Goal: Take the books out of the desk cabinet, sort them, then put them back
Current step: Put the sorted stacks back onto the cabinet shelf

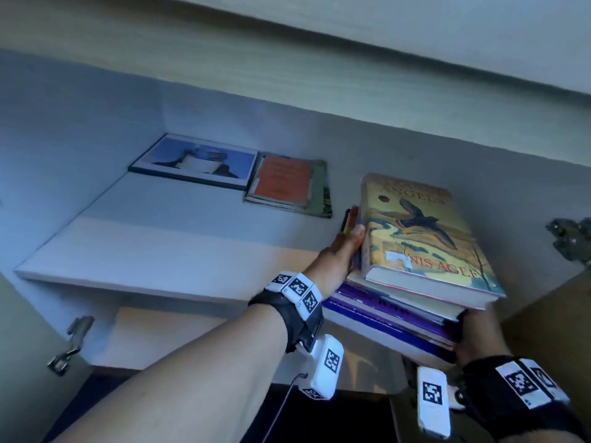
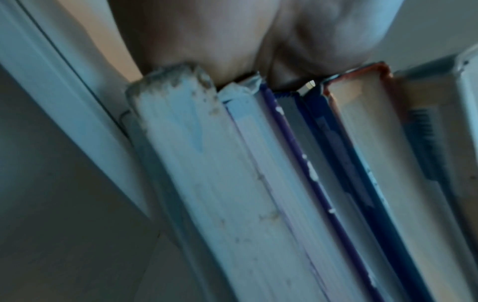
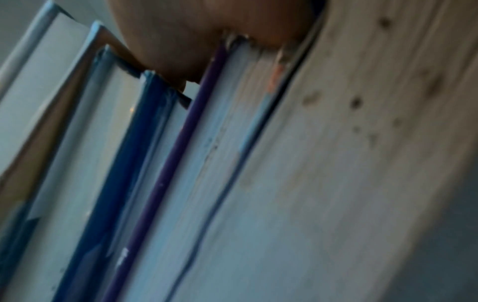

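A stack of several books [image 1: 422,238], topped by a yellow hardback with a dark bird on its cover, sits tilted at the right end of the cabinet shelf [image 1: 144,238], its near end jutting past the shelf's front edge. My left hand [image 1: 342,251] grips the stack's left side, thumb up by the top book. My right hand [image 1: 476,334] holds the near right corner from below. The left wrist view shows the page edges of the stack [image 2: 232,183] against my palm [image 2: 232,36]. In the right wrist view, blue and purple covers [image 3: 160,163] press into my hand [image 3: 207,30].
A framed picture [image 1: 198,161] lies flat at the back of the shelf, with a thin pile of orange-covered booklets [image 1: 284,183] beside it. Metal door hinges show at the right [image 1: 569,238] and lower left [image 1: 70,343]. A wooden door panel [image 1: 550,321] stands at the right.
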Demonstrator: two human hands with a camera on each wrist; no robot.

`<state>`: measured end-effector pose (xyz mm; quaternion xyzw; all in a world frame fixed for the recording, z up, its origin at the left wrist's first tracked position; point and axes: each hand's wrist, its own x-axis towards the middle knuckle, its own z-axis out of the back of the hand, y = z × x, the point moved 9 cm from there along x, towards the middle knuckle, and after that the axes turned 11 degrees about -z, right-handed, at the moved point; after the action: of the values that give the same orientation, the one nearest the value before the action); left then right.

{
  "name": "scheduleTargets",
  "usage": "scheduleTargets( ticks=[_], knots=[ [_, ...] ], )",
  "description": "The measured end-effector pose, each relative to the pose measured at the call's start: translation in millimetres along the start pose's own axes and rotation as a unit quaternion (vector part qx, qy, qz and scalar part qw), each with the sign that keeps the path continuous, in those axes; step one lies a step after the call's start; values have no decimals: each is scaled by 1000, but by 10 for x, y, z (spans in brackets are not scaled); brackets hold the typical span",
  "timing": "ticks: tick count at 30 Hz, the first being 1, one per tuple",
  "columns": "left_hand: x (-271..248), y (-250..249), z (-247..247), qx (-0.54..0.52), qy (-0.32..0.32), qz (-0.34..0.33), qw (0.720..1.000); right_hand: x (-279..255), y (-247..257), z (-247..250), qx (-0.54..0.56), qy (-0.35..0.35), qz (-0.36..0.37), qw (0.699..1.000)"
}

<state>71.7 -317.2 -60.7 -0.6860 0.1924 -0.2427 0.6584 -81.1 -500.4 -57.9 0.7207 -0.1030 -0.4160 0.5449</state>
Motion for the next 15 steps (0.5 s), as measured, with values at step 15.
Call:
scheduleTargets(
  ticks=[15],
  knots=[
    [-182, -95, 145, 122, -3, 28, 992, 92, 285, 131, -87, 18, 130, 988]
  ],
)
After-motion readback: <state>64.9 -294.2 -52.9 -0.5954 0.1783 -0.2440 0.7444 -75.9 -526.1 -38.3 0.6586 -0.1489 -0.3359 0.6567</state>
